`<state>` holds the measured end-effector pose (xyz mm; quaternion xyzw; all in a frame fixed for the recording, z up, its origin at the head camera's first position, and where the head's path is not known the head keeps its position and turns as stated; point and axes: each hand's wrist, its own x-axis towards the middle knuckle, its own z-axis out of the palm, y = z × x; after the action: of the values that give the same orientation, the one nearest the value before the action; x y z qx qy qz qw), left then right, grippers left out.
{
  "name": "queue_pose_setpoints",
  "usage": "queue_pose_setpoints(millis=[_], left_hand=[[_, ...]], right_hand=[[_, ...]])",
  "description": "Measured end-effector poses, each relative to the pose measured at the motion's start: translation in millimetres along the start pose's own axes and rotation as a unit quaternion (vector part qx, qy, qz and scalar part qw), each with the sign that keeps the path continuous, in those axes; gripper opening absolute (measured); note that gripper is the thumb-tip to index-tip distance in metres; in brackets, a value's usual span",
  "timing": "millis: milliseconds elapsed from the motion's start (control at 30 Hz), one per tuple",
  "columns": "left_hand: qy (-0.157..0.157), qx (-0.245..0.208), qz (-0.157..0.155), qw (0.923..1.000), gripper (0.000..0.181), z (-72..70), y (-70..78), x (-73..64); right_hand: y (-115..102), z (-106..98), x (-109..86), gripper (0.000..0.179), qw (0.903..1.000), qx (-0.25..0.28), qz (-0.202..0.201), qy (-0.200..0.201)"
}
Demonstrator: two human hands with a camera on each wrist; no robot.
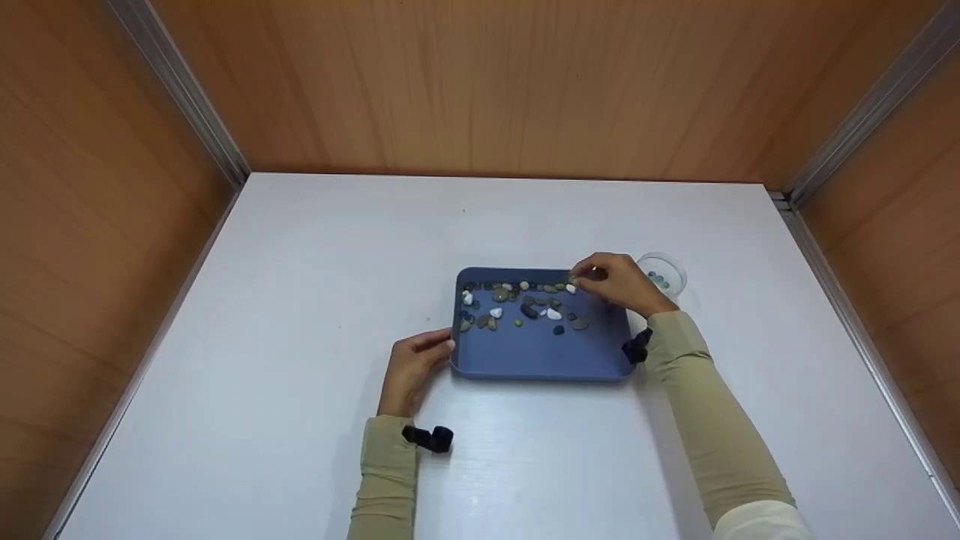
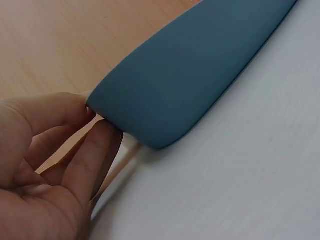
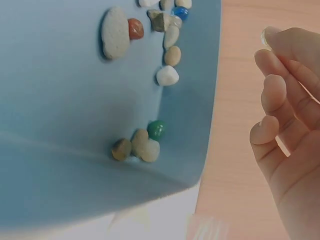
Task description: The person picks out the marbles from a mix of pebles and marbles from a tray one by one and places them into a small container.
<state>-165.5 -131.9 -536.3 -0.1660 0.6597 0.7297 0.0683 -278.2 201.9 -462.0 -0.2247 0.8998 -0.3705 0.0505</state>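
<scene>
A shallow blue tray (image 1: 540, 356) lies on the white table, with stones and glass pebbles strewn mostly over its back half. Against its left side rests my left hand (image 1: 412, 367); in the left wrist view its fingertips touch the outer wall near a corner. Above the back right of the tray, my right hand (image 1: 619, 283) pinches a small clear pebble (image 3: 265, 39) between thumb and index finger, the other fingers loosely bent. Most of the pebble is hidden by the fingertips. The right wrist view shows a green pebble (image 3: 156, 130) and a red pebble (image 3: 135, 29) among paler stones.
A round clear dish (image 1: 681, 277) with several pale green glass pebbles stands just right of the tray, partly behind my right hand. Wood-grain panels (image 1: 480, 90) wall in the white table (image 1: 225, 337) at the back and both sides.
</scene>
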Motion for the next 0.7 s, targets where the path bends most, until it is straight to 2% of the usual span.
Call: queue_pose_setpoints(millis=[167,400,700], left_hand=[[-0.001,0.007,0.008,0.9999,0.030,-0.1,-0.6,-0.3],[-0.002,0.011,0.004,0.9999,0.030,-0.3,-1.2,-0.2],[0.006,0.021,-0.004,0.9998,0.029,0.0,-1.2,0.1]], right_hand=[[1.1,-7.2,-4.1,0.015,0.9999,-0.006,-0.002,0.013],[6.5,-16.8,-9.7,0.016,0.9995,-0.010,-0.006,0.029],[10.7,-25.9,-14.5,0.016,0.9986,-0.032,0.013,0.041]])
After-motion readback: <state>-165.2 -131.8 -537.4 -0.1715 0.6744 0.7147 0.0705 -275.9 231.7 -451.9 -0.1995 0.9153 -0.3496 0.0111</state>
